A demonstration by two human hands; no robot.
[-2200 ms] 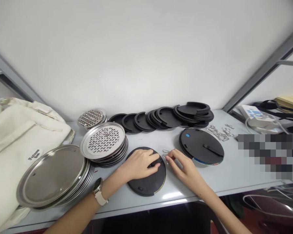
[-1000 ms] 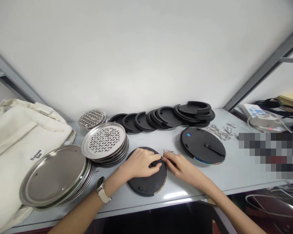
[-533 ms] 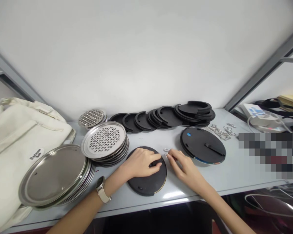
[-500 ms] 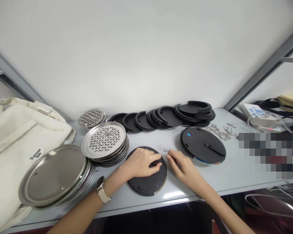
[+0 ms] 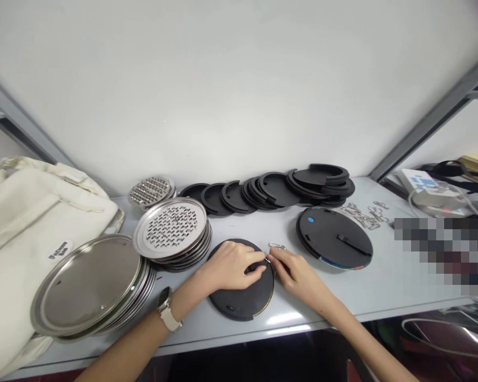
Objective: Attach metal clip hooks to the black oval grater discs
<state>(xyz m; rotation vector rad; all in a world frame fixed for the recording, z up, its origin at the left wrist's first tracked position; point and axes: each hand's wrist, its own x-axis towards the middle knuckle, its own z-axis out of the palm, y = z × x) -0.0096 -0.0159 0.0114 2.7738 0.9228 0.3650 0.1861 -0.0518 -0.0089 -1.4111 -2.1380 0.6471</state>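
A black round disc (image 5: 242, 305) lies near the table's front edge. My left hand (image 5: 236, 266) rests on its upper part, thumb and fingers bent together near the right rim; what they pinch, if anything, is hidden. At that rim my right hand (image 5: 289, 268) pinches a small metal clip (image 5: 267, 259) between thumb and forefinger, its fingertips almost touching the left ones. Another wire clip (image 5: 278, 245) lies just behind the right hand. To the right sits a larger black disc (image 5: 332, 239) with a blue dot and a raised bar.
Grater plates (image 5: 173, 225) and round metal trays (image 5: 91, 281) are stacked at the left, beside a cream bag (image 5: 19, 228). Black rings (image 5: 279, 189) line the wall. Several metal clips (image 5: 368, 216) lie at the back right of the table (image 5: 402, 276).
My right hand has moved slightly left and down, bringing the small clip to the disc's rim. More of the clip behind it now shows. My left hand has hardly moved.
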